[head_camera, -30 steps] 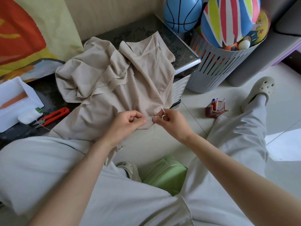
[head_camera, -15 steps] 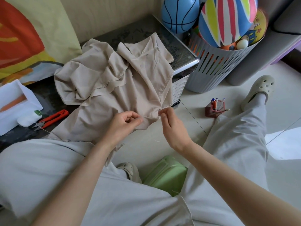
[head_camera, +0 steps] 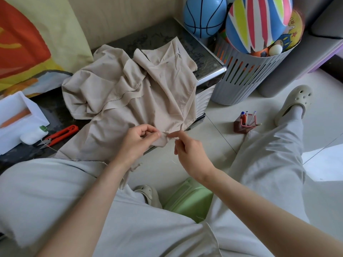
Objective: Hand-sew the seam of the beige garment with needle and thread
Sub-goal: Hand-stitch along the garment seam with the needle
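A crumpled beige garment (head_camera: 130,93) lies across a low dark table (head_camera: 148,38), its near edge hanging toward my lap. My left hand (head_camera: 138,140) pinches that near edge between thumb and fingers. Close to its right, my right hand (head_camera: 189,151) has thumb and forefinger pinched together at the same edge of cloth. The needle and the thread are too small to make out between the fingers.
Red thread snips (head_camera: 59,135) and a white spool (head_camera: 34,135) lie on the table by a white box (head_camera: 16,115). A grey basket (head_camera: 246,75) of balls stands right of the table. A red pen holder (head_camera: 246,123) and a green stool (head_camera: 187,199) stand on the floor.
My right hand rose from the seam to the garment's edge half a second ago, then came back down and left beside my left thumb. My left hand has kept its hold.
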